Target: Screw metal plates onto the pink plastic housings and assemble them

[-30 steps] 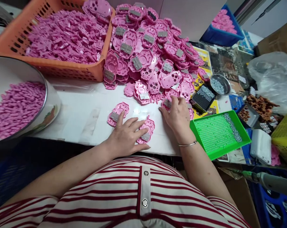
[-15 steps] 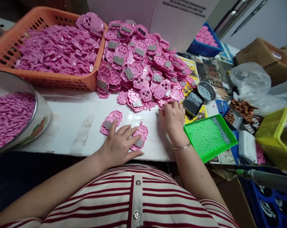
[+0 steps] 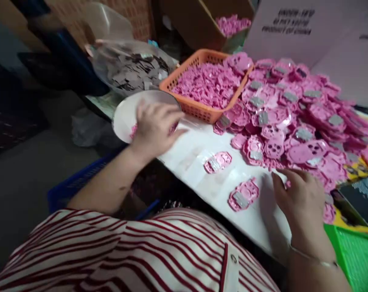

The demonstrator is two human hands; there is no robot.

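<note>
My left hand point(image 3: 155, 127), blurred, is over the white bowl point(image 3: 123, 117) of small pink pieces, its fingers apart and nothing visible in them. At the front edge of the pile of pink casings point(image 3: 273, 146), my right hand point(image 3: 302, 194) has curled fingers near a small pink piece; what they hold, if anything, is hidden. Between the hands, two pink casings with grey metal plates lie on the white board: one further left point(image 3: 218, 162), the other nearer me point(image 3: 244, 195).
Behind the bowl stands an orange basket point(image 3: 199, 107) of pink parts, beside a clear bag of grey pieces point(image 3: 135, 69). A green tray point(image 3: 354, 255) and a dark box of small metal pieces point(image 3: 360, 198) are at the right. A large carton point(image 3: 323, 48) stands behind the pile.
My left hand has left the two casings and moved left to the bowl. My right hand remains by the pile's front edge. The view has turned left.
</note>
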